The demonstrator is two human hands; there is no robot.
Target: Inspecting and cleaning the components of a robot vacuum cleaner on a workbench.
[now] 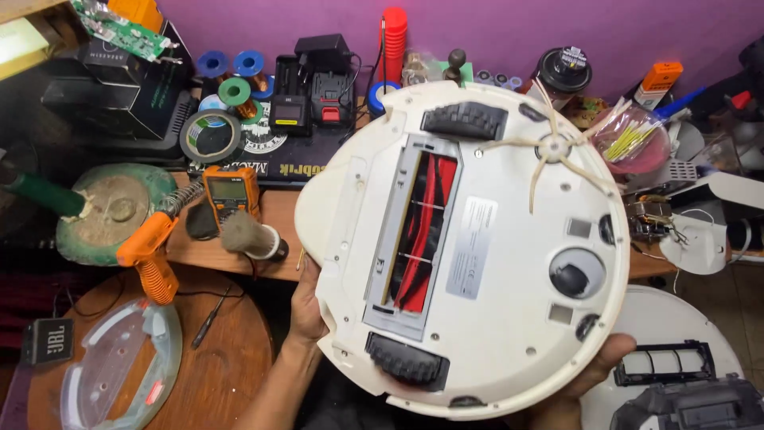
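1. The left hand (306, 306) grips the rim of a white robot vacuum (465, 247), held upside down above the surface (274, 219).
2. The right hand (593, 378) clasps its opposite rim (thumb showing).
3. An orange multimeter (231, 191) lies nearby.

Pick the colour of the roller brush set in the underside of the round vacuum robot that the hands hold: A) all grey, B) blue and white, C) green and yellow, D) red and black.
D: the roller brush in the underside of the vacuum robot shows red strips twisting along a black core.
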